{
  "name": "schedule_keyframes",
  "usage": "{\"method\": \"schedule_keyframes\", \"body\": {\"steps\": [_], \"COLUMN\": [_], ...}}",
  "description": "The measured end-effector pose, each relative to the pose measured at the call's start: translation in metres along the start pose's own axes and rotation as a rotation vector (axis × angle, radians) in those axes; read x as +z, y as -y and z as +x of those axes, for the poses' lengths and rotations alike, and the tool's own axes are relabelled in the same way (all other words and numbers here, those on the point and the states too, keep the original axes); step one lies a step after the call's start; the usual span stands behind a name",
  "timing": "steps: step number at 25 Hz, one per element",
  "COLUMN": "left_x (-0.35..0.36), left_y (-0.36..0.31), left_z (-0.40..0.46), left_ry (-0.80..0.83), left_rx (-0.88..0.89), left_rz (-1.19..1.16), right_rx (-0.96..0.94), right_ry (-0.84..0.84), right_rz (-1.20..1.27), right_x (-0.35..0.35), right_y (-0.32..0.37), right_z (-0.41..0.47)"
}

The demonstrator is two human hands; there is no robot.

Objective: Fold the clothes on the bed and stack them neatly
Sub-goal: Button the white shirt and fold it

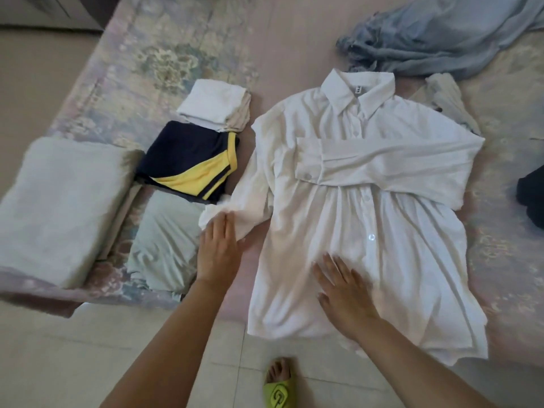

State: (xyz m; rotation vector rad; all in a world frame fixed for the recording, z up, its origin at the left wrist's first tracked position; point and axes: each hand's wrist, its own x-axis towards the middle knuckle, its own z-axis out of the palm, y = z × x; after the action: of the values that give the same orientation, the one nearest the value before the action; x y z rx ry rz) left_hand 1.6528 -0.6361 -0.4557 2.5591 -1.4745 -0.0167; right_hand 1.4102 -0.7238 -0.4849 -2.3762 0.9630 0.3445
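From my head camera, the shirt (pixel 365 219) lay face up across the bed (pixel 294 54), collar away from me, hem hanging over the near edge. One sleeve was already folded across the chest, which I take as the reason the other one was next. My right hand (pixel 344 295) lay flat on the shirt's lower front, fingers straight and spread, gripping nothing; I judged it was there to pin the cloth so the body would not slide. My left hand (pixel 219 254) rested on the loose sleeve's cuff (pixel 217 219) at the shirt's left side, fingers straight, pressing rather than pinching as far as I could see.

Left of the shirt sat the folded things: a white piece (pixel 215 104) farthest from me, a navy-and-yellow one (pixel 188 160) nearer, a pale green one (pixel 164 242) nearest, and a large pale fold (pixel 59 207) beyond them. The cuff touched the green one, so swinging the sleeve might have disturbed it. Beyond the collar lay a crumpled blue garment (pixel 441 39), unfolded, with a grey one (pixel 450 98) just beside the shirt's shoulder and something dark (pixel 530 195) to the right.
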Motion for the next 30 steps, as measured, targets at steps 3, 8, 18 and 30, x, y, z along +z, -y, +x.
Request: {"method": "schedule_keyframes", "body": {"steps": [3, 8, 18, 30], "left_x": [-0.002, -0.014, -0.077, -0.198], "left_y": [0.007, 0.008, -0.027, 0.02], "left_z": [0.028, 0.016, 0.0, 0.03], "left_ry": [0.259, 0.009, 0.242, 0.487], "left_rx": [-0.298, 0.101, -0.885, -0.821], "left_rz": [0.029, -0.177, -1.235, -0.935], "right_rx": [0.06, 0.227, 0.706, 0.806], "right_ry": [0.11, 0.066, 0.344, 0.266], "right_rz": [0.062, 0.496, 1.96, 2.056], "right_x": [-0.005, -0.028, -0.101, -0.178], "right_y": [0.015, 0.053, 0.118, 0.22], "right_z": [0.021, 0.035, 0.055, 0.033]}}
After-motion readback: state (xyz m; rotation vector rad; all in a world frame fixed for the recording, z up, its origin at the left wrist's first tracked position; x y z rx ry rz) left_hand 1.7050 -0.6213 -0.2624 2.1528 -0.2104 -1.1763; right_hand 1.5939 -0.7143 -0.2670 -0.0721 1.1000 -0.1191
